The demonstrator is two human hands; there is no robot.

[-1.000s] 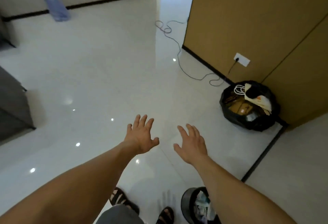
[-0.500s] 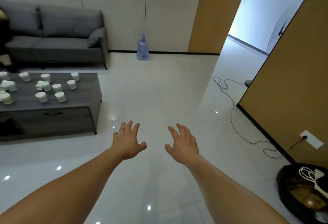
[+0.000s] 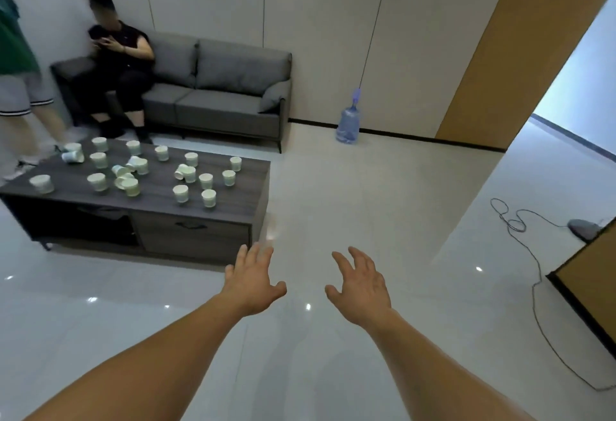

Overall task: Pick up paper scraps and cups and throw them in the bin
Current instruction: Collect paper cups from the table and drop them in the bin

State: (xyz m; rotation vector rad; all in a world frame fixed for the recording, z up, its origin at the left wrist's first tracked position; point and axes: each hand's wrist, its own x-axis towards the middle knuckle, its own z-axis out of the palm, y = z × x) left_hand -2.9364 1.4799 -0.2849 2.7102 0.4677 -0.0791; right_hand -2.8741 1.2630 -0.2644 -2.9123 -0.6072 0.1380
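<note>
Several white paper cups (image 3: 208, 197) are scattered over a dark grey coffee table (image 3: 243, 207) at the left; some stand upside down, some lie on their sides. My left hand (image 3: 252, 279) and my right hand (image 3: 361, 284) are stretched out in front of me over the white floor, fingers spread, both empty. They hover just right of the table's near corner, well short of the cups. No bin shows in this view.
A grey sofa (image 3: 230, 87) stands behind the table with a person (image 3: 120, 64) seated on it; another person (image 3: 20, 64) stands at the far left. A blue water bottle (image 3: 348, 122) sits by the wall. A black cable (image 3: 533, 287) trails over the floor at right.
My view has swung left and up, away from the black bin bag toward the table. The table, cups and sofa have come closer. Both hands stay open and empty.
</note>
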